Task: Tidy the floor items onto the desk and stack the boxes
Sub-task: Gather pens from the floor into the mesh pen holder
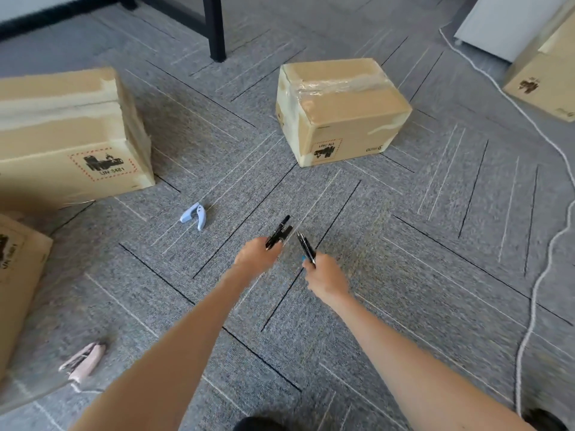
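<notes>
Head view: slim black pens [278,234]

floor: grey carpet tiles [404,244] | black desk leg [216,32] | white cabinet [497,26]

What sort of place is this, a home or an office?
Most likely an office or workroom: grey carpet tiles cover the floor, a black desk leg stands at the back, and taped cardboard boxes sit around. The left hand and right hand hold pens.
</notes>
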`<state>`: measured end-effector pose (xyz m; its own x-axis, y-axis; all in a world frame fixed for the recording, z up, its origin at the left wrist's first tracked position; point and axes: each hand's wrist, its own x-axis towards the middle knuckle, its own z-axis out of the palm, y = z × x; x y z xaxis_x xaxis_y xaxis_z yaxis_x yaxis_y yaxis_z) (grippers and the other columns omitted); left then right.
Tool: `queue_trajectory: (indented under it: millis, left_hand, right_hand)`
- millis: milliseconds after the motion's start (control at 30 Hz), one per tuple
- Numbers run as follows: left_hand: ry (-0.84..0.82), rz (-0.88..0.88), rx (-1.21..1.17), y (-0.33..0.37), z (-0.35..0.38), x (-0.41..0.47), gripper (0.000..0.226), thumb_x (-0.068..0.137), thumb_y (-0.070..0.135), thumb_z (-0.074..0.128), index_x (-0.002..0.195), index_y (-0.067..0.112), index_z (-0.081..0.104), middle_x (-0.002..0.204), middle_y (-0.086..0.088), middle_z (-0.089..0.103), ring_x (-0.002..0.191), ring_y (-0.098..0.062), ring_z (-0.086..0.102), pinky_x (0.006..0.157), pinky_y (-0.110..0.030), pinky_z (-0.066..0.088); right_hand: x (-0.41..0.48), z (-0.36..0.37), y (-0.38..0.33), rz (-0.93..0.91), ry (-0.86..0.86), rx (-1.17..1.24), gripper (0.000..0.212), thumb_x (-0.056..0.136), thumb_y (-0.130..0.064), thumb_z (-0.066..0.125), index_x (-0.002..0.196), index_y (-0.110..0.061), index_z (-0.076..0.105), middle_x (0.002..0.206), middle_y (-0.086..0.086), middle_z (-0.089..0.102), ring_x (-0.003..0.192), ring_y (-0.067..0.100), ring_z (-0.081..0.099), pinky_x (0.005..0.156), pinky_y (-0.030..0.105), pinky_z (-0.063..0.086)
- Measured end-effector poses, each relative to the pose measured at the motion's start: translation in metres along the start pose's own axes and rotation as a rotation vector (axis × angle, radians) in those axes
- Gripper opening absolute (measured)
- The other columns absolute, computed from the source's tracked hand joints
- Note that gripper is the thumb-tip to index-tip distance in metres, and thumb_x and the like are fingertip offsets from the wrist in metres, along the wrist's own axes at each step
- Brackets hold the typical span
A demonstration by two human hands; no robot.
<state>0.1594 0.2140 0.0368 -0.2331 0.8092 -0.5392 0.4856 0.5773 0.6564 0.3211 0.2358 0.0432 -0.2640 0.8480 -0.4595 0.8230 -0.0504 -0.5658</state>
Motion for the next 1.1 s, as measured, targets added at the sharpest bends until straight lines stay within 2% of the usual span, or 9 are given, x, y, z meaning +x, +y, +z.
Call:
queue_trajectory:
  millis: [100, 267, 367, 467, 600, 767, 900, 1000, 1100]
  left_hand:
    - [-0.064, -0.01, -0.189, 0.015, -0.04, -0.03, 0.028, 0.102, 0.028, 0.041, 0.11, 0.002, 0.047, 0.083, -0.005, 0.061, 0.07, -0.015, 0.056, 0.073, -0.033, 0.051]
    - [-0.021, -0.067, -0.417, 0.055, -0.127, -0.102, 0.009, 0.104, 0.016, 0.036, 0.1, 0.009, 0.038, 0.07, -0.005, 0.054, 0.055, -0.015, 0.051, 0.051, -0.025, 0.044]
    - [0.047, -0.097, -0.534, 0.08, -0.185, -0.153, 0.009, 0.103, 0.009, 0.033, 0.094, 0.008, 0.035, 0.067, -0.008, 0.051, 0.054, -0.019, 0.047, 0.051, -0.028, 0.04]
    - [0.115, -0.104, -0.578, 0.107, -0.237, -0.21, 0.014, 0.102, 0.003, 0.032, 0.09, 0.008, 0.036, 0.069, -0.009, 0.051, 0.056, -0.017, 0.047, 0.05, -0.024, 0.041]
    - [0.215, -0.137, -0.668, 0.145, -0.298, -0.287, 0.013, 0.102, 0.0, 0.034, 0.094, 0.008, 0.04, 0.07, -0.009, 0.052, 0.057, -0.014, 0.048, 0.044, -0.012, 0.041]
    - [0.358, -0.188, -0.727, 0.195, -0.374, -0.373, 0.013, 0.1, -0.002, 0.036, 0.092, 0.006, 0.042, 0.071, -0.009, 0.055, 0.059, -0.017, 0.05, 0.049, -0.016, 0.044]
    - [0.472, -0.196, -0.722, 0.237, -0.437, -0.426, 0.024, 0.1, -0.003, 0.034, 0.086, 0.015, 0.041, 0.067, -0.006, 0.053, 0.056, -0.017, 0.049, 0.046, -0.013, 0.042]
    - [0.528, -0.199, -0.706, 0.258, -0.476, -0.453, 0.017, 0.101, -0.002, 0.034, 0.094, 0.011, 0.043, 0.067, -0.006, 0.053, 0.051, -0.008, 0.054, 0.05, -0.016, 0.044]
    - [0.555, -0.185, -0.676, 0.276, -0.51, -0.471, 0.013, 0.1, -0.001, 0.032, 0.101, 0.006, 0.043, 0.07, -0.006, 0.055, 0.059, -0.015, 0.053, 0.062, -0.027, 0.046]
  right_hand:
    - [-0.016, -0.02, -0.045, -0.024, -0.033, 0.027, 0.02, 0.1, -0.027, 0.044, 0.105, -0.011, 0.055, 0.083, 0.009, 0.066, 0.073, 0.028, 0.068, 0.068, 0.05, 0.057]
    - [-0.061, -0.066, -0.143, -0.093, -0.086, -0.006, 0.024, 0.099, -0.025, 0.045, 0.115, -0.009, 0.054, 0.093, 0.012, 0.067, 0.076, 0.022, 0.065, 0.073, 0.048, 0.058]
    - [-0.095, -0.1, -0.211, -0.147, -0.107, -0.035, 0.023, 0.099, -0.025, 0.046, 0.113, -0.009, 0.054, 0.092, 0.011, 0.067, 0.079, 0.026, 0.068, 0.072, 0.049, 0.058]
    - [-0.127, -0.136, -0.279, -0.181, -0.137, -0.03, 0.018, 0.098, -0.026, 0.048, 0.103, -0.01, 0.056, 0.088, 0.01, 0.067, 0.079, 0.028, 0.068, 0.071, 0.051, 0.057]
    - [-0.174, -0.191, -0.371, -0.234, -0.197, -0.033, 0.016, 0.098, -0.02, 0.049, 0.104, -0.008, 0.056, 0.089, 0.011, 0.068, 0.08, 0.028, 0.068, 0.071, 0.048, 0.058]
    - [-0.23, -0.254, -0.469, -0.303, -0.268, -0.107, 0.017, 0.099, -0.021, 0.048, 0.101, -0.007, 0.057, 0.089, 0.011, 0.067, 0.08, 0.026, 0.067, 0.072, 0.045, 0.056]
    - [-0.266, -0.297, -0.534, -0.358, -0.352, -0.152, 0.018, 0.1, -0.02, 0.046, 0.102, -0.006, 0.057, 0.087, 0.01, 0.065, 0.074, 0.023, 0.063, 0.062, 0.034, 0.049]
    - [-0.279, -0.318, -0.572, -0.363, -0.393, -0.153, 0.019, 0.1, -0.02, 0.045, 0.104, -0.005, 0.056, 0.092, 0.017, 0.067, 0.082, 0.031, 0.066, 0.069, 0.041, 0.051]
    - [-0.283, -0.331, -0.611, -0.374, -0.424, -0.129, 0.018, 0.1, -0.02, 0.045, 0.107, -0.005, 0.054, 0.092, 0.015, 0.066, 0.079, 0.029, 0.064, 0.071, 0.044, 0.053]
